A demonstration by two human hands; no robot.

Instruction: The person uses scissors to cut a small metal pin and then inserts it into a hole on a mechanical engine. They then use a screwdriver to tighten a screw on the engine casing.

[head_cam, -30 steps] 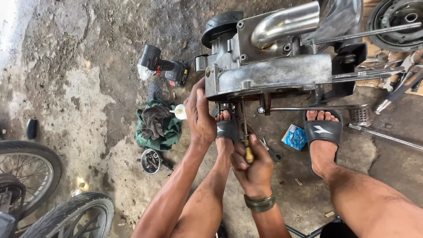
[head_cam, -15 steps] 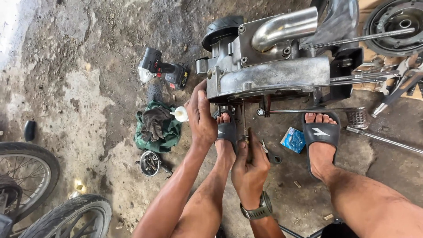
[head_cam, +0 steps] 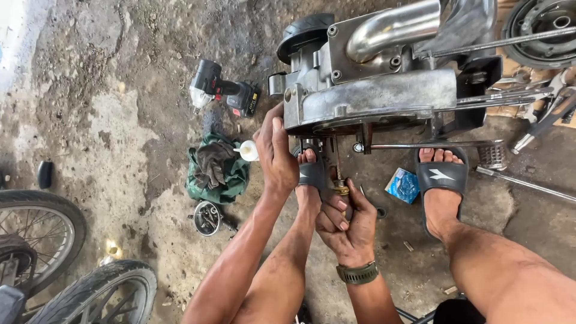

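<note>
Both hands work under the engine case [head_cam: 372, 99]: the left hand [head_cam: 276, 153] lies flat against its lower edge, and the right hand [head_cam: 348, 219] grips what seems a screwdriver [head_cam: 341, 187] below it. If the shaft slips, knuckles could hit the metal.

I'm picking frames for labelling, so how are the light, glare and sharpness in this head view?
Head view: even daylight, soft shadows under the engine; bright glare on the chrome pipe and washed-out floor at the top left; left hand and right hand are sharp; the tyres bend slightly at the edge.
</note>
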